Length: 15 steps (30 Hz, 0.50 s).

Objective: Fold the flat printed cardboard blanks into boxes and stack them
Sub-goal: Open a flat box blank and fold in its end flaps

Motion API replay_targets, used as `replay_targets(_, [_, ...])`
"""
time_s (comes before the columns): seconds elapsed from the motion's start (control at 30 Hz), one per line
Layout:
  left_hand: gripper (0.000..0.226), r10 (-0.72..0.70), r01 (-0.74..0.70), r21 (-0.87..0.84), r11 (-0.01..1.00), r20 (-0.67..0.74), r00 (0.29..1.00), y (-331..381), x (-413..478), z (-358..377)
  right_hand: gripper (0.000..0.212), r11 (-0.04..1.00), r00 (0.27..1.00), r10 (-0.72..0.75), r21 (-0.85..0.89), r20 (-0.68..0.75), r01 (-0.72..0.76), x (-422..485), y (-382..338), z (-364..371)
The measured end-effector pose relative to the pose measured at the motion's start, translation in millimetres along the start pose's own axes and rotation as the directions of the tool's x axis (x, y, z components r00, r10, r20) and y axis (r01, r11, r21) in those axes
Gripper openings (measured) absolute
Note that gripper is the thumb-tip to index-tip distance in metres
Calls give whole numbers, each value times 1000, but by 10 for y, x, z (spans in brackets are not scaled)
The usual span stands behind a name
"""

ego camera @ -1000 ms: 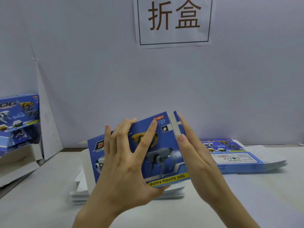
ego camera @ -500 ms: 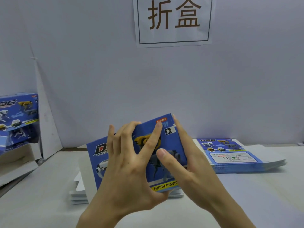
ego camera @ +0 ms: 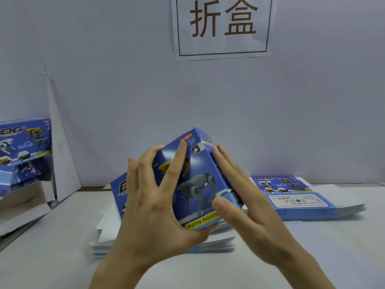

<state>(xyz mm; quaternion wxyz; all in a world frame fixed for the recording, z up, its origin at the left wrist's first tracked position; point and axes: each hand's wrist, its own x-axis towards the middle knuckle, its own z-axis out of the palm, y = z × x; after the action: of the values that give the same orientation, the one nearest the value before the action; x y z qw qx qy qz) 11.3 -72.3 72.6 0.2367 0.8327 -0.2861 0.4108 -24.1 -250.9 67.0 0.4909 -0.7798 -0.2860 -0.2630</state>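
Now the left hand [ego camera: 154, 205] grips the box [ego camera: 198, 184], thumb beneath. The right hand [ego camera: 250, 209] presses its side, fingers straight.

The left hand [ego camera: 154, 209] hides much of the front of the blue printed cardboard box [ego camera: 200, 184]. The view's left edge crops the stacked blue folded boxes [ego camera: 25, 142].

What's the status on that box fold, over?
Left hand grips the blue box, thumb under its edge. Right hand flat, fingers pressing its side. Box half-formed above the stack of blanks. Nothing blocking.
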Motion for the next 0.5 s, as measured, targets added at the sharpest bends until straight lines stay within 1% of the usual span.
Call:
replay_targets(0.13, [111, 16, -16, -4, 1000, 15, 1000, -5, -7, 19, 64, 994, 1000, 14, -104, -7, -15, 12, -8, 71])
replay_targets(0.2, [111, 14, -13, -51, 999, 20, 1000, -34, -12, 32, 66, 987, 1000, 18, -162, 7, -17, 2, -11, 78])
replay_targets(0.23, [110, 16, -14, -78, 997, 18, 1000, -56, -13, 36, 67, 987, 1000, 21, -162, 19, -18, -3, -15, 83])
replay_targets(0.27, [111, 21, -19, -98, 995, 19, 1000, -79, -16, 38, 68, 993, 999, 39, -116, 30, -35, -5, -29, 82])
replay_targets(0.3, [111, 29, -27, -109, 994, 22, 999, -107, -16, 37, 70, 997, 997, 75, -10, 36, -74, -6, -45, 73])
replay_targets(0.37, [113, 48, -46, -89, 995, 25, 999, -164, -4, 33, 78, 953, 982, 185, 238, 40, -189, 10, -62, 35])
replay_targets(0.4, [114, 62, -61, -59, 996, 22, 998, -185, 3, 35, 83, 926, 971, 236, 293, 40, -237, 17, -52, 13])
replay_targets(0.5, [111, 122, -125, 56, 991, 46, 991, -182, 3, 73, 90, 912, 950, 314, 276, 11, -304, 46, 13, -9])
